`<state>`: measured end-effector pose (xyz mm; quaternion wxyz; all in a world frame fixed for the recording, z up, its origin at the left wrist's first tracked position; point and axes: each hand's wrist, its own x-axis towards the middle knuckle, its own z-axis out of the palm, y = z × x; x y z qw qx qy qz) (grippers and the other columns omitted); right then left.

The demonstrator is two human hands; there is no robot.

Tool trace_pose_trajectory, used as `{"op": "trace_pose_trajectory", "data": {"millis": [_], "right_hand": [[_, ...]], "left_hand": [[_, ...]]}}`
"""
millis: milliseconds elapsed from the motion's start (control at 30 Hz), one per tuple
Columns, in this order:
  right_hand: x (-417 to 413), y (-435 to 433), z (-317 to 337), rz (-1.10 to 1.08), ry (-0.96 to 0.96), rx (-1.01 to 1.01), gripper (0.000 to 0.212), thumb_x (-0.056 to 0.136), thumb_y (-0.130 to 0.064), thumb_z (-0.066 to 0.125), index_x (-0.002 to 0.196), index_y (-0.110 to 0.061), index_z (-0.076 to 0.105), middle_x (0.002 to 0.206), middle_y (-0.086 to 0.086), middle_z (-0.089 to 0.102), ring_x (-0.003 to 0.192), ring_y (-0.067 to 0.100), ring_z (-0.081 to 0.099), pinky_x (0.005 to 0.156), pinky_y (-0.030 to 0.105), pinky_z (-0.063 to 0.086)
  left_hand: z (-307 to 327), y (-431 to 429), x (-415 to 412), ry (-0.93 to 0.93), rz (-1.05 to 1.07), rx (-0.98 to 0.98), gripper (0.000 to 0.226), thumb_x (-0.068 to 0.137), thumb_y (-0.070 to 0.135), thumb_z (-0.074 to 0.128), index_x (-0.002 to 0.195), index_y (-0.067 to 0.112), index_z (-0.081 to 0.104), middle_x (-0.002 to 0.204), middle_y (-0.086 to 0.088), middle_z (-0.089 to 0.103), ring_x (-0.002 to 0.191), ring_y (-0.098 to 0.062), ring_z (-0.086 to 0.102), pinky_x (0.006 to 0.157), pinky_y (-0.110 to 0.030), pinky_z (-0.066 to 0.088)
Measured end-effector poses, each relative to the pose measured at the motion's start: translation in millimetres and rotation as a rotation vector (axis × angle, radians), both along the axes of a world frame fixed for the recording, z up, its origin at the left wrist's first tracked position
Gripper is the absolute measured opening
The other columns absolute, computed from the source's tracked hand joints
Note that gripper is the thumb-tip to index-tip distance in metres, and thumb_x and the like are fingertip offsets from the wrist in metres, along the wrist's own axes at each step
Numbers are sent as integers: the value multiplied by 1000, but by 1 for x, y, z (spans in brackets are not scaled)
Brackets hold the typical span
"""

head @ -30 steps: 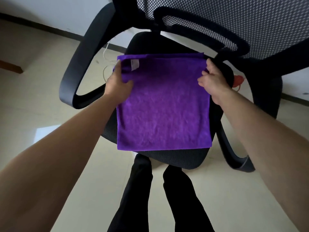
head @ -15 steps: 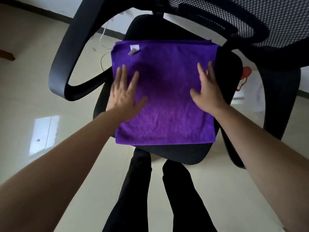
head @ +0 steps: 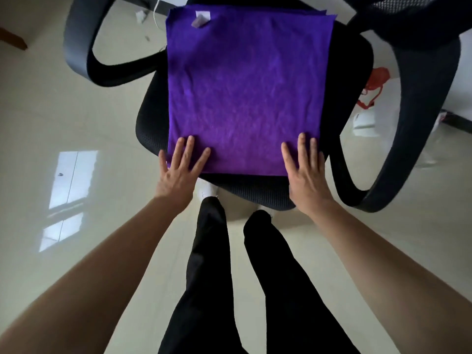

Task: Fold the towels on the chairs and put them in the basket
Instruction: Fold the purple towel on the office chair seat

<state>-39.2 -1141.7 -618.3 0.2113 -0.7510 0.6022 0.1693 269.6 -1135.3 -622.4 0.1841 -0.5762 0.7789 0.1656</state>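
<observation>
Under both flat, unclenched hands, left hand (head: 180, 172) and right hand (head: 306, 172), the soft purple cloth towel (head: 245, 90) looks light and limp; pinch its near corners.

Towel (head: 245, 90) lies on chair seat (head: 153, 123).

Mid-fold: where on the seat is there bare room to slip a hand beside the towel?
Towel covers most of the seat. Bare: a strip left of it, toward the left armrest; a strip right of it, before the right armrest; a thin front band. Crowded at the near corners, where left hand and right hand press flat.
</observation>
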Motion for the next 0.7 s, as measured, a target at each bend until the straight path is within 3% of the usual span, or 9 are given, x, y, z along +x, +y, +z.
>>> {"op": "trace_pose_trajectory", "data": {"millis": [100,233,400,533,700], "right_hand": [[-6,4,-1,14,-28,-84,70,86,2,40,155,-6,29,161,32,16,146,55,17,113,64,32],[-11,4,0,-11,-27,-84,64,89,0,29,152,2,32,158,33,23,145,54,24,112,57,39],[-9,18,5,-12,-2,-138,59,90,1,35,149,7,34,154,35,32,143,52,29,109,53,45],[3,42,15,-9,72,-62,62,92,3,48,151,4,31,156,32,30,145,48,29,104,51,46],[21,96,31,-14,107,61,65,93,0,51,154,-1,28,159,27,28,148,43,27,103,49,46]], "left_hand": [[0,-3,1,27,27,-19,87,80,-3,44,157,25,14,164,-16,8,151,-38,11,111,-62,29],[0,-8,-7,41,82,-20,78,86,-5,44,156,12,17,164,-18,11,150,-39,12,114,-55,27],[6,7,-13,-14,176,-15,64,95,0,37,155,1,15,164,-16,10,152,-32,10,119,-53,18],[20,34,1,-58,115,6,60,96,4,36,153,0,19,163,-18,17,150,-34,18,115,-53,23],[38,86,27,-146,45,97,63,96,7,37,155,3,14,164,-15,13,151,-32,15,116,-51,23]]}}
